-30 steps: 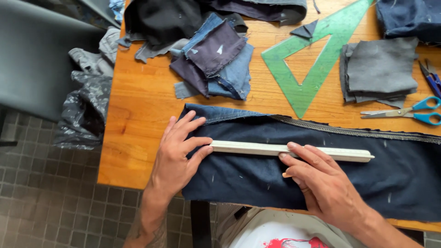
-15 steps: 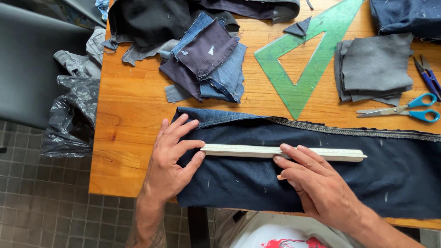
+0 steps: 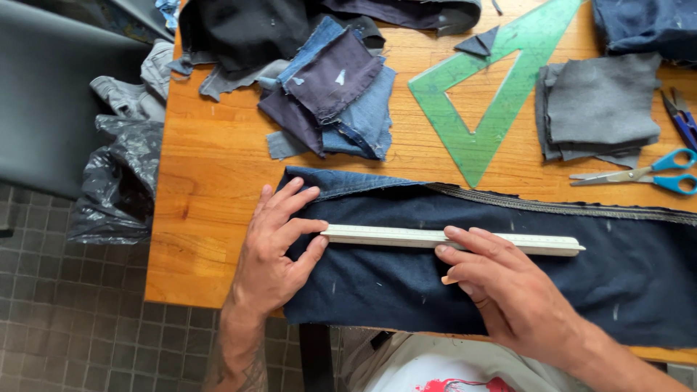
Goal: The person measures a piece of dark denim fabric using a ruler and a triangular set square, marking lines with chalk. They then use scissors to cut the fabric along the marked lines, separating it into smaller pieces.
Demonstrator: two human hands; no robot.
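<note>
Both hands are down on the dark denim (image 3: 508,290), which lies flat across the lower half of the frame on the wooden desk (image 3: 210,218). A pale ruler (image 3: 406,236) sits lengthwise on the cloth. The left hand (image 3: 272,254) is spread open, fingers splayed, thumb and forefinger pressing the ruler's left end. The right hand (image 3: 501,287) lies flat over the ruler's middle-right, and a small pale piece, perhaps chalk, peeks out under its fingers; whether they pinch it or merely cover it, I cannot tell.

How far along? The cloth is laid out and smoothed, the ruler is lined up, and a few faint pale flecks dot the denim, but no drawn line shows along the ruler's edge, and the cloth looks uncut. By the look of it, marking is only just set up.

Upper centre, a heap of denim scraps (image 3: 334,94). To its right, a green triangle (image 3: 501,87), then folded grey cloth (image 3: 602,105). Blue scissors (image 3: 653,170) lie untouched at the right edge. Left of the desk, a black bag (image 3: 120,181).
</note>
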